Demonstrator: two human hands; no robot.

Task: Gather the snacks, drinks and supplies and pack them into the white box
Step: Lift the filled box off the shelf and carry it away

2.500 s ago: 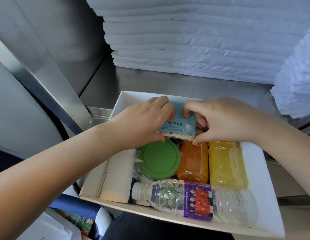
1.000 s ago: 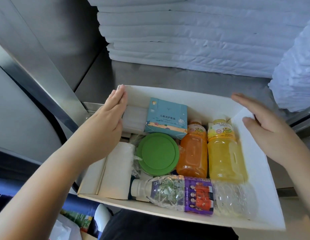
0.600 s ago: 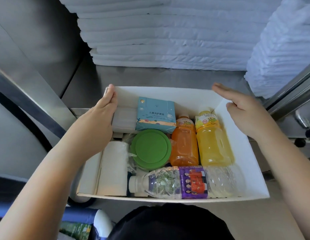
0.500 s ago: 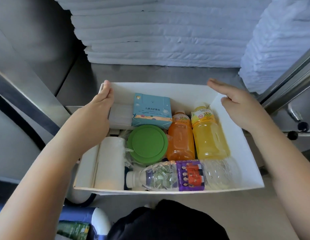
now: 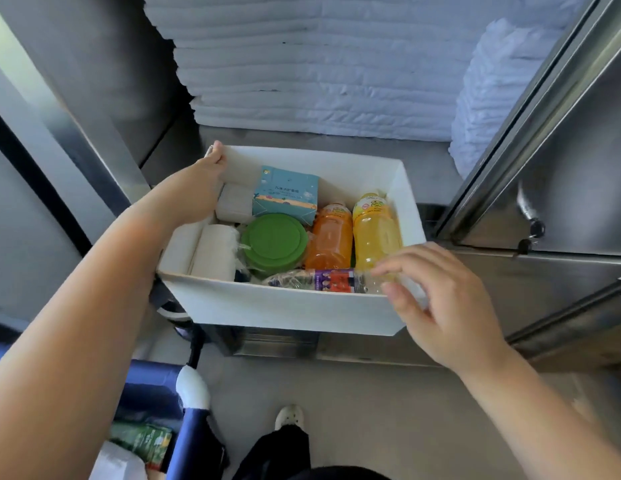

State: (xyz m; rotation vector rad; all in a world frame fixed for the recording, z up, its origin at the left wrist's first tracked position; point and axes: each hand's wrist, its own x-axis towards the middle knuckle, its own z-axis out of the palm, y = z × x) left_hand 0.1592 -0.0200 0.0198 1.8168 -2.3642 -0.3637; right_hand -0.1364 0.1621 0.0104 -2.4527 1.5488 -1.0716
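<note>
The white box (image 5: 285, 313) sits at the front edge of a steel shelf. Inside lie a blue carton (image 5: 288, 194), a green-lidded tub (image 5: 274, 239), an orange drink bottle (image 5: 330, 237), a yellow drink bottle (image 5: 376, 230), a clear water bottle with a purple label (image 5: 323, 280), a white roll (image 5: 215, 251) and a small white packet (image 5: 234, 202). My left hand (image 5: 207, 171) grips the box's far left corner. My right hand (image 5: 437, 299) hovers at the near right corner, fingers spread, holding nothing.
Stacks of folded white sheets (image 5: 319, 71) fill the back of the shelf, with another pile (image 5: 489, 98) at the right. A steel door (image 5: 562, 133) stands open on the right. A blue bag (image 5: 153, 393) lies on the floor at the left, near my shoe (image 5: 288, 415).
The box has slid toward me to the shelf's front edge. My right hand has left the far right rim and come to the near right corner. The view has pulled back.
</note>
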